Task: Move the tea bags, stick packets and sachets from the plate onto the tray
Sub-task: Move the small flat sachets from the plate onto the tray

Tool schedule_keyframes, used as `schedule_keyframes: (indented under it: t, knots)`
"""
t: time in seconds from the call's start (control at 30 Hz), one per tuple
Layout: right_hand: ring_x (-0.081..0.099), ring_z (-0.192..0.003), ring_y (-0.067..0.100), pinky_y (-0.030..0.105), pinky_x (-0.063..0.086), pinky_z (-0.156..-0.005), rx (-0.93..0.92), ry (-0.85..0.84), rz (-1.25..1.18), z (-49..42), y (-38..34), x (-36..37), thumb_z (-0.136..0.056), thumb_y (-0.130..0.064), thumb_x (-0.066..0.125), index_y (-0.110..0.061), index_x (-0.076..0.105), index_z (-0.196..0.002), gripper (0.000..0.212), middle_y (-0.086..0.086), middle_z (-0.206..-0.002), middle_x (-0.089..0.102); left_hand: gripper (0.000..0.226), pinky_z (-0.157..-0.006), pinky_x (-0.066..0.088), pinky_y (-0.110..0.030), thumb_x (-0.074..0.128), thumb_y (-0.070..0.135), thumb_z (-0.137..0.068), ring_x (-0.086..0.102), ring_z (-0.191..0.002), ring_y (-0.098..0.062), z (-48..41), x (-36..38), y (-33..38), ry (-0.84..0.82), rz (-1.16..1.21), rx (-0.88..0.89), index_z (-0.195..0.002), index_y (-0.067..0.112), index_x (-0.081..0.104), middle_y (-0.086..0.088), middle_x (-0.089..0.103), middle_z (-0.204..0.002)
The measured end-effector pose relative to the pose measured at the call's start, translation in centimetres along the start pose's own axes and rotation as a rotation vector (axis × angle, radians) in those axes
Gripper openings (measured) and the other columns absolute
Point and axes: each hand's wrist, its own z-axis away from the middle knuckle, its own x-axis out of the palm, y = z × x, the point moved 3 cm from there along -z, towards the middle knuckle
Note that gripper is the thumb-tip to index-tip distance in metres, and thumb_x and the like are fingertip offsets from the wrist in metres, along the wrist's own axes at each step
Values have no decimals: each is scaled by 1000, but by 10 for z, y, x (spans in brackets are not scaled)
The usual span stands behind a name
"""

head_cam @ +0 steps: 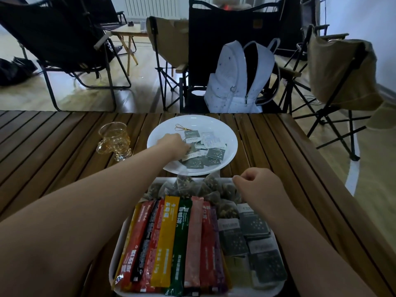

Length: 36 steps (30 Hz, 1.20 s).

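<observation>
A white plate [225,129] sits at the far middle of the wooden table and holds several dark green and white sachets [215,154]. My left hand [172,145] reaches into the plate's left side, fingers down on a sachet; whether it grips one is hidden. Nearer me lies a white tray [116,256]. It carries a row of coloured stick packets [171,243], mesh tea bags [192,187] at its far end and dark sachets [250,232] on its right. My right hand [257,185] hovers over the tray's far right corner, fingers curled shut with nothing seen in them.
An amber glass cup [114,140] stands left of the plate. A small gold loop pick [182,127] lies in the plate's far part. Beyond the table are folding chairs [64,39], and a white backpack [242,78] rests on one.
</observation>
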Motion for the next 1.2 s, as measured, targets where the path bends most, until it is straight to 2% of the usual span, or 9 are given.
schedule_keyframes:
  t: [0.07,0.13,0.27,0.53,0.63,0.73,0.87,1.0,1.2]
  knots:
    - [56,-61,12,25,40,-57,-5,8,4,-4,-1,1,-95,-28,61,-14,65,-72,27,3,-66,61,40,-82,50,-36,56,49,-96,60,-100,-29,1,3,-2,-2,-30,-59,-101,9,63,-11,65,-101]
    - [55,-59,12,26,39,-56,-11,17,-3,-6,-1,1,-94,-26,62,-13,65,-70,28,2,-64,61,33,-74,49,-33,65,45,-91,63,-90,-26,1,8,-2,-16,-1,-82,-91,12,62,-7,64,-86]
    - [55,-60,13,26,40,-56,-35,96,-30,-10,-3,-3,-95,-24,62,-10,65,-70,29,8,-66,63,31,-80,54,-34,75,36,-85,66,-91,-26,0,14,3,-58,130,-117,-99,10,65,-9,69,-95]
    - [51,-58,13,27,40,-55,-66,183,-77,-13,-1,-6,-94,-23,62,-12,61,-64,31,3,-59,57,34,-93,56,-33,72,37,-86,63,-102,-25,7,12,28,-79,80,-108,-107,14,56,-8,63,-103]
    - [50,-57,12,28,41,-56,-67,180,-81,-14,0,-5,-94,-23,62,-12,61,-64,32,3,-59,57,36,-92,54,-30,71,34,-89,60,-97,-23,9,10,32,-65,81,-129,-112,10,57,-6,58,-92]
    - [50,-57,11,26,38,-54,-58,185,-82,-14,2,-6,-94,-25,62,-13,60,-64,32,2,-59,57,37,-97,52,-32,70,31,-91,61,-90,-23,10,11,30,-114,235,-192,-114,4,60,-10,62,-97]
    - [52,-57,12,27,40,-55,-58,176,-93,-14,4,-7,-94,-24,62,-12,63,-66,30,6,-63,62,41,-74,58,-30,72,18,-92,62,-68,-22,10,11,23,-148,568,-293,-124,-3,57,-12,63,-80]
    - [54,-59,13,27,40,-55,-54,171,-105,-12,5,-8,-94,-24,62,-12,64,-68,28,8,-66,65,25,-52,57,-25,68,9,-94,63,-66,-22,15,5,13,-134,745,-291,-115,2,56,-14,62,-85]
    - [54,-61,14,28,42,-56,-46,169,-114,-3,5,-10,-93,-25,61,-11,66,-70,27,9,-68,66,15,-85,61,-39,72,11,-92,71,-90,-25,21,4,-14,45,958,-233,-105,11,64,-12,71,-110]
